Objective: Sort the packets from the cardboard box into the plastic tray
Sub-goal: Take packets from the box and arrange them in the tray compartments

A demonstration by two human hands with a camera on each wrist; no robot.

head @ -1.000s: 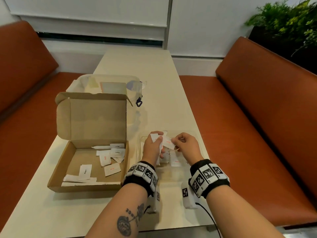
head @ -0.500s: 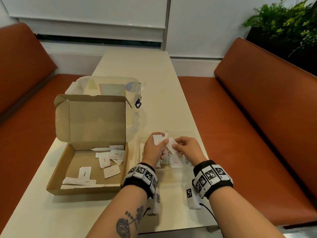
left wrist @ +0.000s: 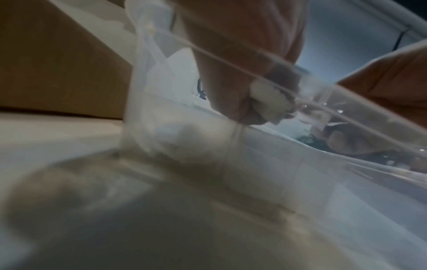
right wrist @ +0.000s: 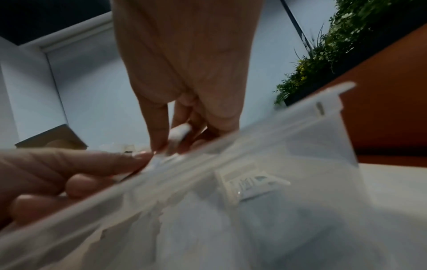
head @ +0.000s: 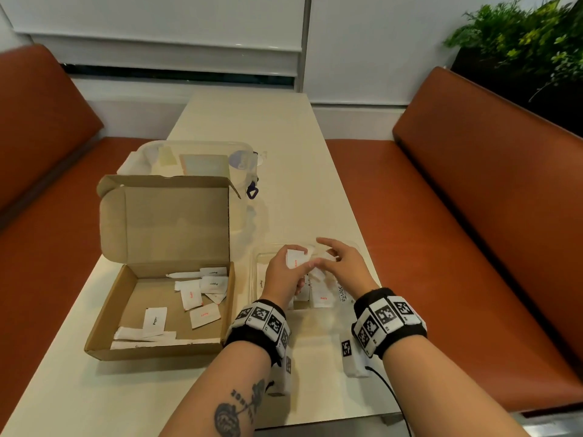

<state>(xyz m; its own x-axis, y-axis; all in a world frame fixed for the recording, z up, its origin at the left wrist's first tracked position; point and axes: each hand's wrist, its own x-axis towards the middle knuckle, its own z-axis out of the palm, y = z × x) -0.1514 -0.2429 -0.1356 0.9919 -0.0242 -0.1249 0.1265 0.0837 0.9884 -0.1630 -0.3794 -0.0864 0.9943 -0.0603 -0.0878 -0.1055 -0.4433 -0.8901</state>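
Left hand (head: 281, 272) curled, right hand (head: 342, 263) splayed.

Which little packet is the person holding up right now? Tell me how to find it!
Find the open cardboard box; just right of it sits a clear plastic tray. Above the tray, the left hand pinches a white packet with red writing, the only one lifted off the pile.

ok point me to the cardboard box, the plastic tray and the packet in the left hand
cardboard box (head: 94, 348): head view, near left corner of its front wall
plastic tray (head: 356, 244): head view, far right rim
packet (head: 295, 259): head view, white face with red print, held by the left hand (head: 280, 272)
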